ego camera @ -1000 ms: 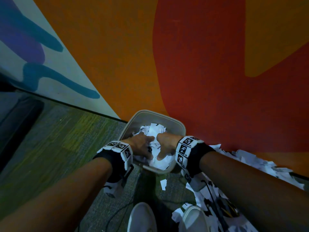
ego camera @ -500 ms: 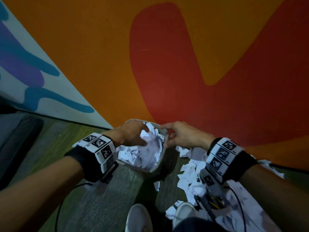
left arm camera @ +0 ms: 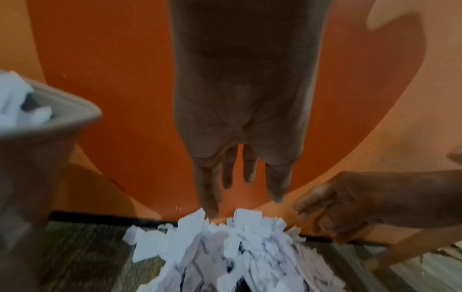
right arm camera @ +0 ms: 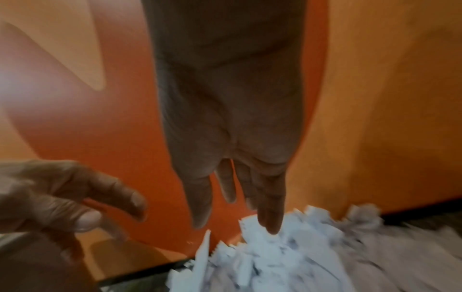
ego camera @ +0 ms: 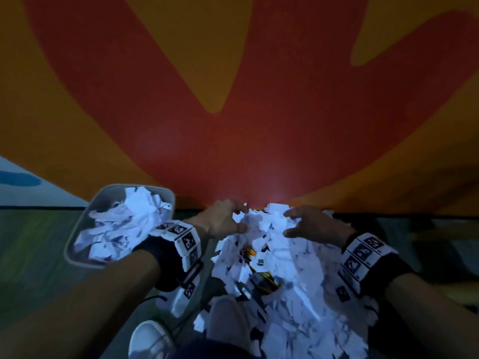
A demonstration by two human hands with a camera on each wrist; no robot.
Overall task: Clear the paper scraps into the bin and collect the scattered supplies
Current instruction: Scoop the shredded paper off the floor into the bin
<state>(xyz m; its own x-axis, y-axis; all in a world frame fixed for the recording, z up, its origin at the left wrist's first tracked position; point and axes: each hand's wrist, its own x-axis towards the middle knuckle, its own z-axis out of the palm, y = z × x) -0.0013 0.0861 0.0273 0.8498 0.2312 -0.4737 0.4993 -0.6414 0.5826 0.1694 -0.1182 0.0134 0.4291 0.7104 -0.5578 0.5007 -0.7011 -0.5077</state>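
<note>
My left hand (ego camera: 222,219) and right hand (ego camera: 312,224) sit spread-fingered on the far end of the paper scrap pile (ego camera: 280,275), fingertips (left arm camera: 212,209) touching the top pieces, gripping nothing. The pile lies on the carpet against the wall, right of the grey bin (ego camera: 77,244). Something yellow and black (ego camera: 261,278) is half buried, can't tell what. The scraps are white, torn, jagged.

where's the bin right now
In the head view the bin stands on the floor at the left, just outside the left forearm, already holding scraps. The paper pile that both hands reach into lies to its right, against the wall.
</note>
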